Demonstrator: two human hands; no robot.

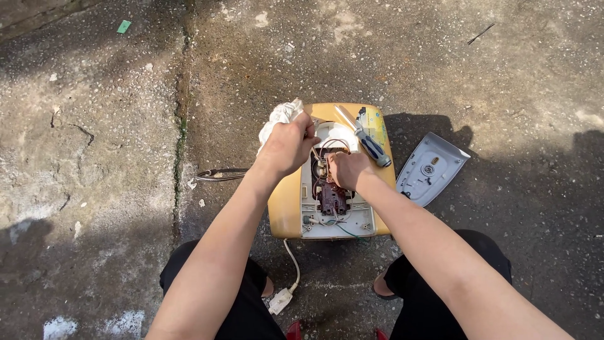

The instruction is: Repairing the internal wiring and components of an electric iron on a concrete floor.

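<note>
A small rectangular label, pale with green and dark print [379, 129], sits on the yellow plastic top near its far right corner, just beside a blue-handled screwdriver [371, 146]. No packages, signs or screens show.

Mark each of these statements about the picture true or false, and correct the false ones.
1. The left hand holds a white cloth. True.
2. The screwdriver is held in the right hand. False: it lies on the yellow stool, beyond that hand.
3. The opened appliance rests on the yellow stool. True.
4. The grey cover plate lies on the stool too. False: it lies on the concrete ground, to the right of the stool.
5. The white plug is pushed into a socket. False: it lies loose on the ground between the person's knees.
</note>
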